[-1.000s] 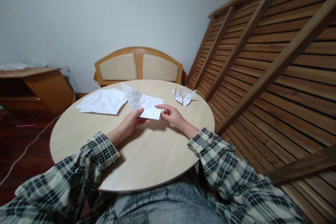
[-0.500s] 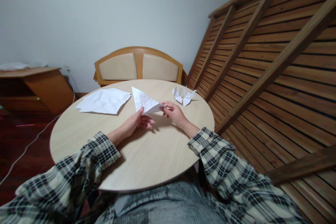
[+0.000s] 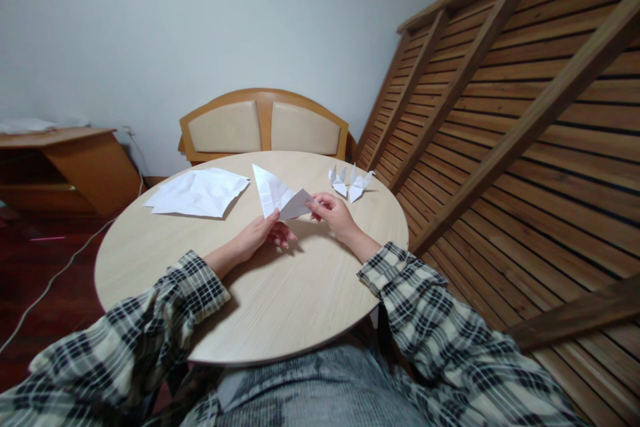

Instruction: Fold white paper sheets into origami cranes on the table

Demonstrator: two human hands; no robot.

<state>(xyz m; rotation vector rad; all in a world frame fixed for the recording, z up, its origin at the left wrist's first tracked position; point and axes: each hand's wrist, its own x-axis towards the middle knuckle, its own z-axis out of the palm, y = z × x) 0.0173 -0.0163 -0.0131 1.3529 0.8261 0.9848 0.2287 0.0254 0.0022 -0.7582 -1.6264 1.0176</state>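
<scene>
A partly folded sheet of white paper (image 3: 273, 195) is held above the table between my two hands. My left hand (image 3: 263, 232) pinches its lower edge, thumb on top and the other fingers below. At the paper's right corner, my right hand (image 3: 333, 213) grips a flap between thumb and fingers. The flap stands up at the right, and a tall point rises at the left. Two folded paper cranes (image 3: 359, 184) stand on the table beyond my right hand. To the left lies a loose pile of white paper sheets (image 3: 197, 192).
The round pale wooden table (image 3: 280, 300) stands before me. Behind it is a headboard with beige panels (image 3: 225, 128). A slatted wooden frame (image 3: 490, 113) leans close along the right. A wooden desk (image 3: 95, 160) and a white cable (image 3: 65, 267) are at the left.
The paper's right flap has lifted and opened up, making a valley in the middle of the sheet. Both hands have shifted slightly to the right, still holding it.
</scene>
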